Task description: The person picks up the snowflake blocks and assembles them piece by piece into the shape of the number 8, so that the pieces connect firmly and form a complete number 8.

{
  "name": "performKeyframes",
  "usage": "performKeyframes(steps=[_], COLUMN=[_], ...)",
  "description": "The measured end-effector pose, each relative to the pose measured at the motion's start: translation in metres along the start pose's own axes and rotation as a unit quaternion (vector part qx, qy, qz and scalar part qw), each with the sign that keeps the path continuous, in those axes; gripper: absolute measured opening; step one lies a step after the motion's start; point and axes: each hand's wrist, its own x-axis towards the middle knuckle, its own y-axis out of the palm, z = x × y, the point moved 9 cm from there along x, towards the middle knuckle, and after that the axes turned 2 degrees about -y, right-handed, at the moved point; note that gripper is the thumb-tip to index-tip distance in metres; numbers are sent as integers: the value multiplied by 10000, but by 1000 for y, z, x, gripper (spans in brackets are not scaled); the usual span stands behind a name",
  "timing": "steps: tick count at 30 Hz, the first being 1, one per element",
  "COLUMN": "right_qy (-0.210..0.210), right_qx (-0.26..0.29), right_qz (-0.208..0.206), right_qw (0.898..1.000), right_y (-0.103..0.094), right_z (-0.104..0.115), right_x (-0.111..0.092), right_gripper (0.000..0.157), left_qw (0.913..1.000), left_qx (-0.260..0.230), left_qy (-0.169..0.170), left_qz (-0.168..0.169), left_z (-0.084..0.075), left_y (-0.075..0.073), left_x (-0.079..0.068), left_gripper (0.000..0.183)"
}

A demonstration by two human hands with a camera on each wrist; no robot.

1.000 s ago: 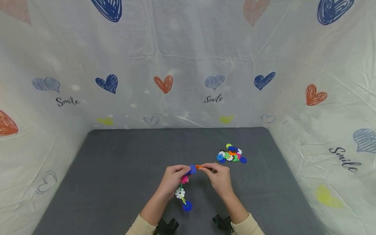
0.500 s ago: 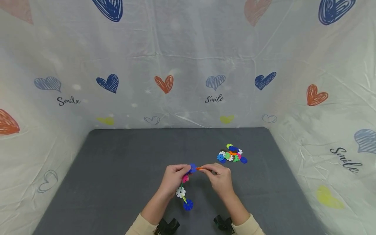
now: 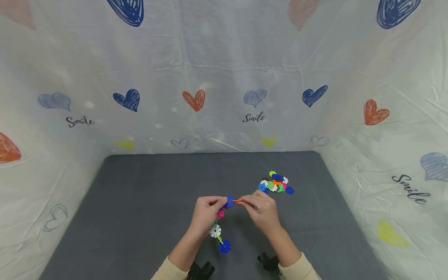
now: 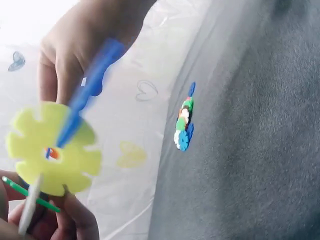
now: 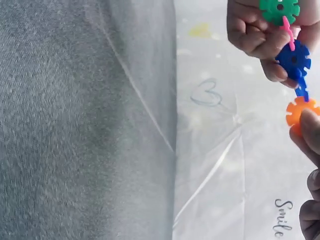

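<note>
My left hand (image 3: 206,212) pinches a blue notched plastic disc (image 3: 229,201) near the upper end of a chain of interlocking discs. Below the fingers hang a pink disc (image 3: 220,214), a green one (image 4: 32,194) seen edge-on, a white disc (image 3: 215,231), a yellow disc (image 4: 75,170) and a blue disc (image 3: 224,246) at the bottom. Between thumb and finger, my right hand (image 3: 264,212) grips an orange disc (image 5: 295,111), its edge meeting a blue disc (image 5: 302,89). How deeply their notches engage cannot be told.
A small pile of loose discs (image 3: 276,183) in several colours lies on the dark grey table (image 3: 147,217), beyond the right hand. Behind the table hangs a pale cloth (image 3: 224,77) printed with hearts. Black wrist devices (image 3: 201,270) sit at the sleeves.
The right hand has turned and risen slightly, its knuckles now closer to the pile, still pinching the orange disc. The left hand stays nearly in place, and the hanging chain has swayed a little.
</note>
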Motion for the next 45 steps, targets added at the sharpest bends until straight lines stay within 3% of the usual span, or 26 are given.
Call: performKeyframes(steps=[1, 4, 6, 12, 18, 22, 24, 28, 34, 37, 43, 45], right_qy=[-42, -144, -203, -264, -35, 71, 35, -3, -7, -70, -136, -127], right_qx=[-139, -507, -565, -154, 326, 303, 231, 156, 144, 192, 235, 269], right_qz=[10, 86, 130, 4, -45, -52, -61, -59, -33, -60, -123, -113], right_qw=[9999, 9986, 9981, 9995, 9995, 9995, 9997, 9999, 9999, 9998, 9996, 9995], right_y=[-1, 0, 1, 4, 4, -1, -3, -8, -9, -9, -9, -9], right_z=[2, 7, 9, 8, -1, -7, -7, -8, -7, -5, -2, -2], right_x=[0, 0, 0, -2, -3, 0, 2, 6, 8, 9, 10, 10], right_gripper=[10, 32, 38, 10, 17, 9, 15, 29, 11, 18, 13, 18], left_qw=[9997, 9963, 9953, 9997, 9981, 9946, 9926, 9900, 9892, 9895, 9901, 9901], left_qx=[200, 692, 807, 168, -128, -351, -510, -784, -937, -1004, -985, -906], left_qy=[117, 421, 453, -166, -330, -362, -403, -498, -509, -483, -428, -418], left_qz=[-93, -275, -298, 54, 496, 907, 1021, 1064, 1005, 921, 904, 985], left_z=[-3, -11, -11, 4, 12, 14, 12, 9, 7, 7, 5, 6], left_y=[0, 0, 0, 3, 6, 9, 10, 9, 7, 6, 7, 8], left_x=[-1, -3, -2, 3, 8, 11, 13, 13, 14, 14, 13, 14], left_gripper=[23, 19, 18, 21, 25, 30, 34, 43, 41, 38, 33, 32])
